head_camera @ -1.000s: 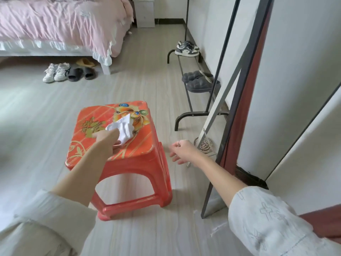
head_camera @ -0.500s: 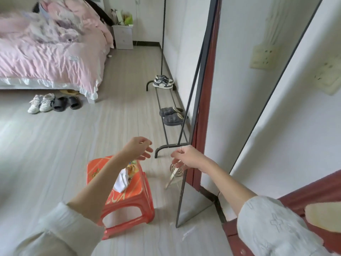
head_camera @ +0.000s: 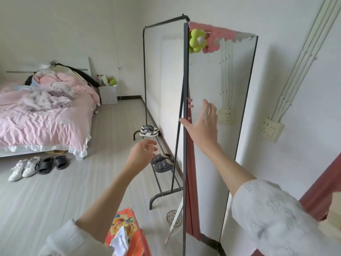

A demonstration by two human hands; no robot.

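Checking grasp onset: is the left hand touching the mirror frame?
Apart. Head view: grey slippers show between the left hand and the mirror frame.

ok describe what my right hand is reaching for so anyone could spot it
Look along the white wall on the right: a tall mirror stands there, at the right hand. Unlike the black rack beside it, its top corner carries a green flower.
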